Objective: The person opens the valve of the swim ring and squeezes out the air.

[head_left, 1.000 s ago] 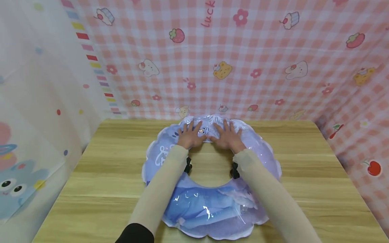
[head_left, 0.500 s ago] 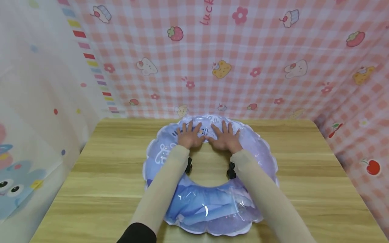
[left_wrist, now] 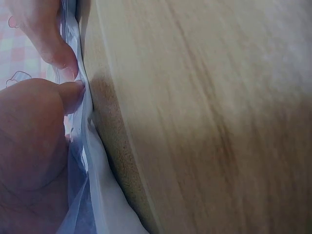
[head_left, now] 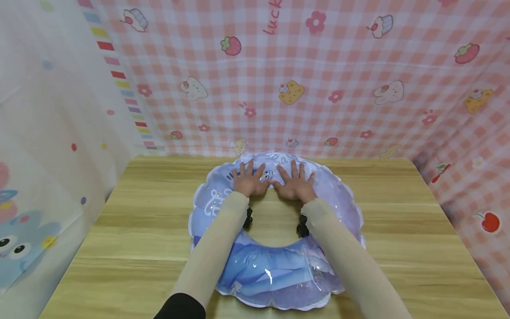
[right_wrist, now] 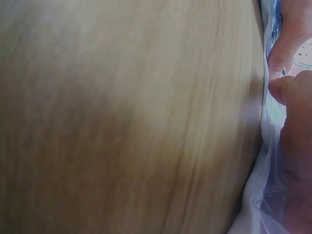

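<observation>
A blue and lilac inflatable swim ring [head_left: 267,274] with a scalloped rim and white lettering lies flat on the wooden table. On its far side rests my left hand [head_left: 249,182], fingers spread and pointing away. Beside it, my right hand [head_left: 295,184] lies on the same far part, also with spread fingers. Both thumbs point inward and nearly meet at the ring's inner edge, near a printed cartoon face. In the left wrist view, thumb tips touch the ring's clear inner seam [left_wrist: 90,131]. The right wrist view has the thumbs along that seam too.
Wood-grained table [head_left: 139,221] shows on both sides and through the ring's hole. Behind it hangs a pink checked cloth [head_left: 259,71], continuing at the right. A white patterned cloth [head_left: 52,133] hangs at the left. Dark wrist cameras sit under both wrists.
My hands stay spread on the ring's far side; the right one has shifted slightly left. The ring's outline looks a little narrower, its right and near edges drawn slightly in. The view wobbles slightly.
</observation>
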{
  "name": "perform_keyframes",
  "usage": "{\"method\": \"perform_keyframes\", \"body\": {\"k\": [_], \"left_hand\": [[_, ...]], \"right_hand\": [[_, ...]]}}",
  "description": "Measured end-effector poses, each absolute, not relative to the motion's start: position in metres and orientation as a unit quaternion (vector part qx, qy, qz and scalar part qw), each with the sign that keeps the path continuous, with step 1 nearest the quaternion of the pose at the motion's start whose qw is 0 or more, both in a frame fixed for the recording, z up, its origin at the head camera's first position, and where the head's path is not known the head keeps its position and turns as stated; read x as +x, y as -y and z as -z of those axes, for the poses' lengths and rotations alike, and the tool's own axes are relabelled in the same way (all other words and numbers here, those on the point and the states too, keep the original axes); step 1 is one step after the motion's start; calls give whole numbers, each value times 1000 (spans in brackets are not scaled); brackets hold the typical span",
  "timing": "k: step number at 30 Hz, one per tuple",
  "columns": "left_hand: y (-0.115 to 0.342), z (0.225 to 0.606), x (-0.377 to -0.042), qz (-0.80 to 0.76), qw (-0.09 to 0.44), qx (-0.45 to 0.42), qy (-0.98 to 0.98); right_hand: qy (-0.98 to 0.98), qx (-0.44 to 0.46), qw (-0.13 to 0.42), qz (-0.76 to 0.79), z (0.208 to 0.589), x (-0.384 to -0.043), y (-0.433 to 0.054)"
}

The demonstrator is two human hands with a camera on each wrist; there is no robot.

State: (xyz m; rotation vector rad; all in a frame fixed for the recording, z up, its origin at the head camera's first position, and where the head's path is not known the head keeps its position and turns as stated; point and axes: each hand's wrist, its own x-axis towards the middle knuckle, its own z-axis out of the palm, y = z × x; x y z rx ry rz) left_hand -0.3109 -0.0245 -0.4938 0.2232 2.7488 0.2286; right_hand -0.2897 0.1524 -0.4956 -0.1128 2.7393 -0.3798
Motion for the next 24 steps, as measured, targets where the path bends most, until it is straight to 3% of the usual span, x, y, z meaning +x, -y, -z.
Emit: {"method": "perform_keyframes", "body": {"k": [9, 24], "left_hand": [[24, 507, -322, -58, 211, 75, -973], [24, 498, -316, -67, 195, 77, -976]], "right_hand": [[-971, -33, 202, 124, 513, -303, -152], [-973, -34, 187, 130, 510, -302, -150]]}}
